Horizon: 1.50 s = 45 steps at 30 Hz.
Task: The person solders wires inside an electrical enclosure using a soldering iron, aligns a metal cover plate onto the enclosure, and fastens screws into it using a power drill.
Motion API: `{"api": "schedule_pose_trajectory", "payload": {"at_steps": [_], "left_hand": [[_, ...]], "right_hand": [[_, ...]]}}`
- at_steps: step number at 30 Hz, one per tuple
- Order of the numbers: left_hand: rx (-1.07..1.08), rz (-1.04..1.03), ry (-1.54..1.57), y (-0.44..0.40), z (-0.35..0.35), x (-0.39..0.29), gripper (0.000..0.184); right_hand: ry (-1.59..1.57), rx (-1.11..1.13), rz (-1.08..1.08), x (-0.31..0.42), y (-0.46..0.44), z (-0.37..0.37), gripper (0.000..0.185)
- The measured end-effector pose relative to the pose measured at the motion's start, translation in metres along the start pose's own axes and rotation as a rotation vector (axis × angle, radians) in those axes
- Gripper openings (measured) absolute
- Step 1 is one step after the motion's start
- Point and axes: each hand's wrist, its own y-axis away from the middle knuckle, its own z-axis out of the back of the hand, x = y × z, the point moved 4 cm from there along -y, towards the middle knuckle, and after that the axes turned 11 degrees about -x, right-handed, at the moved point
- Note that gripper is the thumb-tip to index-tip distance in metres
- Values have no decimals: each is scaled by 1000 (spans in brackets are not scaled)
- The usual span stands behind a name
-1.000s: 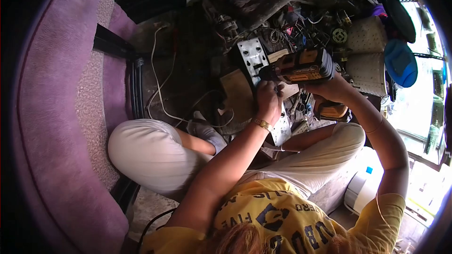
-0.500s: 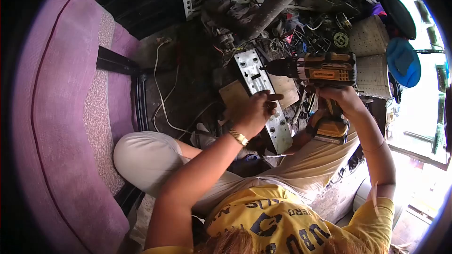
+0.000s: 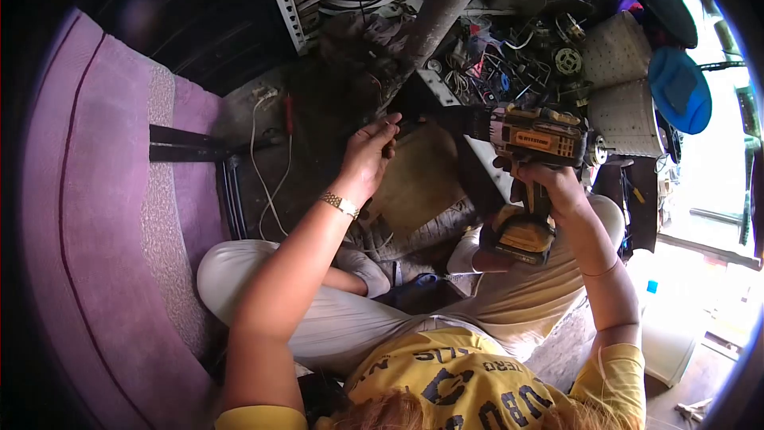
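Observation:
My right hand (image 3: 551,183) is wrapped around the handle of a yellow and black cordless drill (image 3: 541,141), whose chuck points left. The battery end of the drill hangs over my right thigh. My left hand (image 3: 370,151), with a gold watch (image 3: 342,205) on its wrist, is raised left of the chuck. Its thumb and fingers are pinched together near the drill's tip; what they hold, if anything, is too small to name. Behind the drill a long metal plate (image 3: 487,161) shows its bright face only in part, with a dark side toward the left.
A brown flat board (image 3: 422,179) lies on the floor before my crossed legs. Left are a pink padded seat (image 3: 95,191), a white cable (image 3: 256,143) and a red-handled tool (image 3: 289,115). Coiled wires and parts (image 3: 509,64) crowd the back, beside a slanting pipe (image 3: 454,0).
My left hand has moved left and up, away from the metal plate. The plate has shifted right and tilted, uncovering the board. The drill has moved slightly left and down in view.

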Motion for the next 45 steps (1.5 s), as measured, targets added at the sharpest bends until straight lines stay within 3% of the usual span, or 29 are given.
{"api": "schedule_pose_trajectory", "payload": {"at_steps": [2,6,12,24,27,30,31,35,39,45], "left_hand": [[-67,14,64,-5,-4,-1,26],[-11,57,260,-3,-16,0,26],[16,191,556,4,-36,-1,18],[70,246,765,27,-83,8,16],[-20,207,674,25,-89,17,15],[-229,-295,-239,7,-64,3,18],[-245,-216,-153,5,-59,4,20],[35,250,498,19,-98,37,21],[73,272,595,32,-125,54,23],[146,297,665,38,-149,80,25]], "right_hand": [[-41,22,-36,0,5,2,32],[-78,33,53,7,10,2,38],[-126,-3,21,-3,14,-13,44],[-214,-94,-18,-37,38,-14,42],[-227,-145,-13,-37,45,-8,45],[-200,-190,81,-50,48,14,30],[-220,-182,86,-49,48,18,30],[-321,-142,33,-51,61,24,31],[-273,-161,57,-57,67,39,53],[-298,-182,61,-68,79,64,52]]}}
